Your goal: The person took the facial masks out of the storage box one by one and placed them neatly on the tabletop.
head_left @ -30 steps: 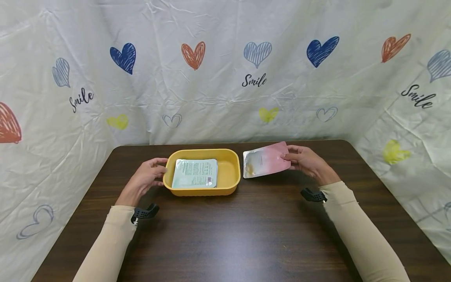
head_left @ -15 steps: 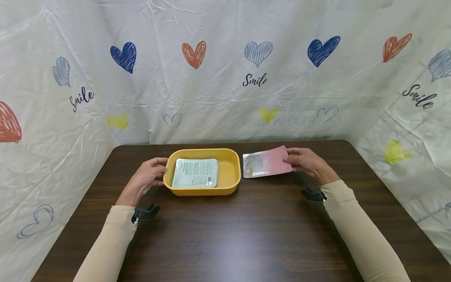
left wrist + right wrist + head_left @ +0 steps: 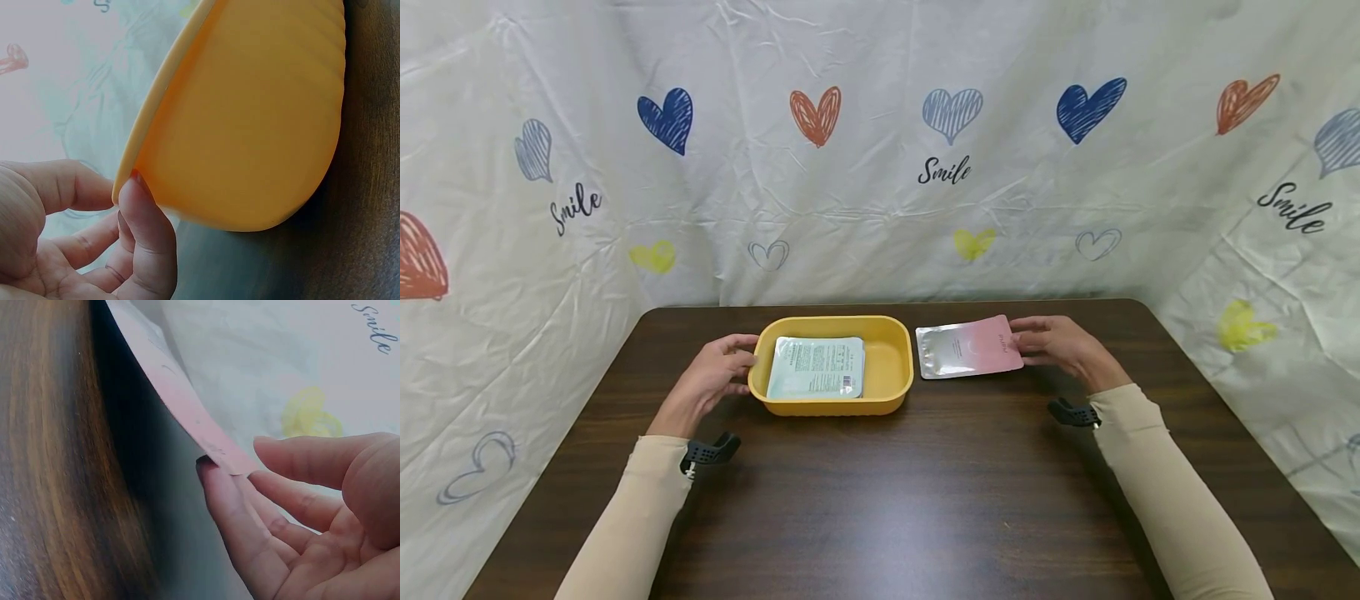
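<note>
On the left, a person's left hand [image 3: 711, 379] pinches the end rim of a yellow tray [image 3: 886, 367] between thumb and finger, as the left wrist view shows. A tug or downward push there would probably skid or tip the tray, since no second hand steadies its far end, and its load could slide with it.

The tray rests on a dark wood-grain surface [image 3: 887, 500]. Inside, filling the left and middle, lies a mint-green packet [image 3: 816, 367], printed side up, with small text and a barcode; whether more lie beneath it is hard to tell. The tray's right part shows bare yellow floor.

Just beyond the tray's right end, apart from it, a pink-and-silver packet [image 3: 970, 348] lies outside on the surface, its pink right end raised.

Farthest right, the right hand [image 3: 1063, 346] is spread loosely: fingertips reach under that pink end, while the thumb appears clear of it. With no pinch, the slick-looking packet could easily slip off and flop down, or be nudged left against the tray if the fingers push.
</note>
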A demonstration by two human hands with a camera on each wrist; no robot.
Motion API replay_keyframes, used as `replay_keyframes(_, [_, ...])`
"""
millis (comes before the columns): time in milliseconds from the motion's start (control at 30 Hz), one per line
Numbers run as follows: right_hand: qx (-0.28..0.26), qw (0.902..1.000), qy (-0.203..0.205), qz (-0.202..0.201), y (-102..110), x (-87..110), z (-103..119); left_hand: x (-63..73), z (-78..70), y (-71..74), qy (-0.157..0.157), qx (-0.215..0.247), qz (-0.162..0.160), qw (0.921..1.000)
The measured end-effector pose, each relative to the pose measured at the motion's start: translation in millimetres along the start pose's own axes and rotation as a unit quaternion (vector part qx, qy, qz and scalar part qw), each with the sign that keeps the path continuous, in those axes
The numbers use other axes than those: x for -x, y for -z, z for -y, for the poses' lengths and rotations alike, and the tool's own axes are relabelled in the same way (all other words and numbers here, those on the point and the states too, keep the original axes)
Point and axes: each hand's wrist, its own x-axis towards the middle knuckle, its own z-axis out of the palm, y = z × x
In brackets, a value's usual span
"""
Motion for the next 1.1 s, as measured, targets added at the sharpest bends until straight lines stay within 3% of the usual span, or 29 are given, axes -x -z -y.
replay_keyframes(700, [0.024, 0.9996, 0.018, -0.001, 8, 13.1, 5, 0.7, 0.1, 0.0, -0.01, -0.015, -0.001, 0.9998])
replay_keyframes(1100, [0.01, 0.9986, 0.049, 0.013, -6, 19.1, 26, 0.6, 1.8, 0.6, -0.017, -0.02, 0.002, 0.9996])
